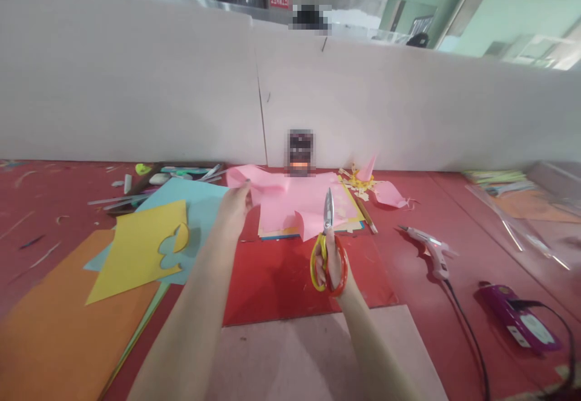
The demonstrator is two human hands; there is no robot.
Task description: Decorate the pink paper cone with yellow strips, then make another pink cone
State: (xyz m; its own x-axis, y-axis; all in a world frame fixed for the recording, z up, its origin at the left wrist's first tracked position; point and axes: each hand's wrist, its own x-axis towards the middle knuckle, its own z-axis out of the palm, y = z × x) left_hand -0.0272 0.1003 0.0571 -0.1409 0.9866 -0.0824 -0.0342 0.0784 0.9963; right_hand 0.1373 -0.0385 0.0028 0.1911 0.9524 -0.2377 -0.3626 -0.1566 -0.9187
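My left hand [235, 206] reaches forward and pinches the left edge of a pink paper sheet [290, 202] that lies on a stack of coloured sheets. My right hand [330, 265] grips yellow-and-red-handled scissors [327, 239] through the handle loops. Their metal blades are closed and point away from me, over the pink sheet's near edge. A yellow sheet [136, 250] with a curved shape cut out lies left of my left arm, on a light blue sheet [200, 202].
A large orange sheet [54, 328] covers the near left. A white glue gun [431, 250] with a black cord lies to the right, and a purple device [517, 319] further right. Pens and markers [177, 174] lie at the back left. Paper scraps [363, 183] lie by the white partition [181, 86].
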